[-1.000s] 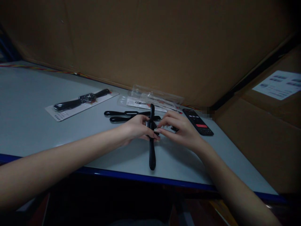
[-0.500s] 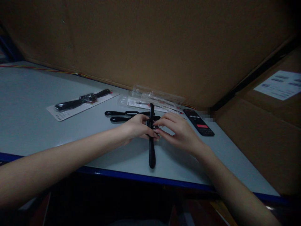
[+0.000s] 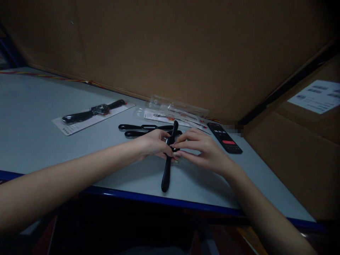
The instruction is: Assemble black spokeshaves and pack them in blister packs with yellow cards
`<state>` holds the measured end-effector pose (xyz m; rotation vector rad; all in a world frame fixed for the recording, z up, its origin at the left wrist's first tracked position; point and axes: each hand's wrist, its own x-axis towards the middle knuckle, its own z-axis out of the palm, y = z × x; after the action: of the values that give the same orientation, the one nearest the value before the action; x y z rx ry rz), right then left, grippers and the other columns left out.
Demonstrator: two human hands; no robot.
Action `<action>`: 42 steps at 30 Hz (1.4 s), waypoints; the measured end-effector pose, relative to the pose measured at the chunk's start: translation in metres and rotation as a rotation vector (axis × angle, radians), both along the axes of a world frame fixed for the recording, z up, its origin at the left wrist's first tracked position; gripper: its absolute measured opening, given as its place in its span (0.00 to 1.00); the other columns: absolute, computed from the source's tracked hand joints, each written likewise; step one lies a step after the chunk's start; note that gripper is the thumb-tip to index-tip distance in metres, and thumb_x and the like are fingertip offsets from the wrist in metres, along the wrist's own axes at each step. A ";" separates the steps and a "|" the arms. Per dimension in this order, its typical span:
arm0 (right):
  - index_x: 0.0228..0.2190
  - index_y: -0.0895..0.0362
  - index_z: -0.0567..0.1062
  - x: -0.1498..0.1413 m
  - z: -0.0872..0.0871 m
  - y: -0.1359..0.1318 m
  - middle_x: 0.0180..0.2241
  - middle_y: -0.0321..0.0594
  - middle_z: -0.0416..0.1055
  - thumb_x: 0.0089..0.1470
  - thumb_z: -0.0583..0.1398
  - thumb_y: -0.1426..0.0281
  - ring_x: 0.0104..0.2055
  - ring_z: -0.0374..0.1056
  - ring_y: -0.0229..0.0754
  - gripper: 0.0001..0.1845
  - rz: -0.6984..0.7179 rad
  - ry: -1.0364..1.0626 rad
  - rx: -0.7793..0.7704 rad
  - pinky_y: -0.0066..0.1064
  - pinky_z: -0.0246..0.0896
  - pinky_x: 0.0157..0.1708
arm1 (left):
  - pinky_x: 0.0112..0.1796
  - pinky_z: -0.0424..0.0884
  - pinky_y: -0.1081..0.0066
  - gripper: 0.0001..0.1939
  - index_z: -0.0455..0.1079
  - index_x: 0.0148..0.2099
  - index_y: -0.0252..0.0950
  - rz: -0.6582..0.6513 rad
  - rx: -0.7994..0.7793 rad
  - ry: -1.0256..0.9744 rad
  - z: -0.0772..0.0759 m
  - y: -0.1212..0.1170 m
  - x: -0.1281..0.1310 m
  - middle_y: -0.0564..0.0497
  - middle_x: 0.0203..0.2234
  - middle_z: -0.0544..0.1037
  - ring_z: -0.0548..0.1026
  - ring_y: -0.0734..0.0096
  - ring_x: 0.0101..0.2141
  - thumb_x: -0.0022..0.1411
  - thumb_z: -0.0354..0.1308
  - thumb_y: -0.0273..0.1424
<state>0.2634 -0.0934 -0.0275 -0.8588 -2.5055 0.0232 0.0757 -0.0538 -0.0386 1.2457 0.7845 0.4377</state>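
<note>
A long black two-ended plastic tool (image 3: 166,173) is held slightly slanted over the table, its lower end towards me. My left hand (image 3: 156,143) is closed around its middle, thumb on the near side. At the same spot my right hand (image 3: 195,145) pinches with thumb and fingertips at a small dark part on the tool's middle, largely hidden by the fingers. Just beyond my hands lie two similar black tools (image 3: 132,126), side by side, one showing a slot in its middle. My left hand partly covers the nearer one.
A packaged black tool (image 3: 79,116) on a white card lies at the left. Clear plastic packs with printed cards (image 3: 154,115) lie at the back. A phone (image 3: 224,138) showing a running timer is at the right. Cardboard walls (image 3: 159,46) stand behind and right; the table has a blue front edge (image 3: 127,196).
The held tool has tilted: its far end has swung right and its near end left. Both hands stay at its middle. The phone's timer has moved on by a second.
</note>
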 end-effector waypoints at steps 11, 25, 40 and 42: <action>0.39 0.55 0.77 -0.012 -0.002 -0.009 0.36 0.42 0.73 0.55 0.60 0.70 0.40 0.68 0.41 0.10 -0.117 0.102 -0.007 0.35 0.65 0.38 | 0.39 0.72 0.62 0.25 0.69 0.46 0.28 0.045 0.034 -0.019 0.000 0.001 -0.001 0.47 0.31 0.79 0.78 0.69 0.28 0.41 0.64 0.18; 0.54 0.51 0.68 -0.014 -0.013 -0.008 0.50 0.41 0.72 0.56 0.56 0.78 0.50 0.69 0.42 0.24 -0.148 0.214 0.004 0.40 0.66 0.48 | 0.38 0.73 0.64 0.25 0.67 0.47 0.27 0.101 0.025 -0.048 0.003 0.000 -0.002 0.45 0.32 0.80 0.79 0.68 0.29 0.43 0.62 0.16; 0.34 0.56 0.74 -0.018 -0.011 -0.007 0.25 0.37 0.71 0.56 0.56 0.73 0.29 0.65 0.39 0.06 -0.277 0.170 0.043 0.32 0.58 0.32 | 0.38 0.73 0.63 0.21 0.70 0.42 0.28 0.086 0.037 -0.060 0.002 -0.003 0.001 0.48 0.29 0.79 0.78 0.70 0.27 0.42 0.63 0.16; 0.33 0.56 0.73 -0.019 -0.010 -0.008 0.23 0.35 0.69 0.56 0.56 0.71 0.27 0.64 0.38 0.05 -0.316 0.221 -0.020 0.31 0.57 0.30 | 0.39 0.73 0.62 0.22 0.70 0.43 0.28 0.086 0.041 -0.063 0.003 -0.003 0.001 0.47 0.30 0.79 0.78 0.69 0.28 0.43 0.63 0.16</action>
<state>0.2448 -0.1017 -0.0377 -1.1827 -2.1471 0.0354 0.0765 -0.0567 -0.0360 1.2340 0.7803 0.5629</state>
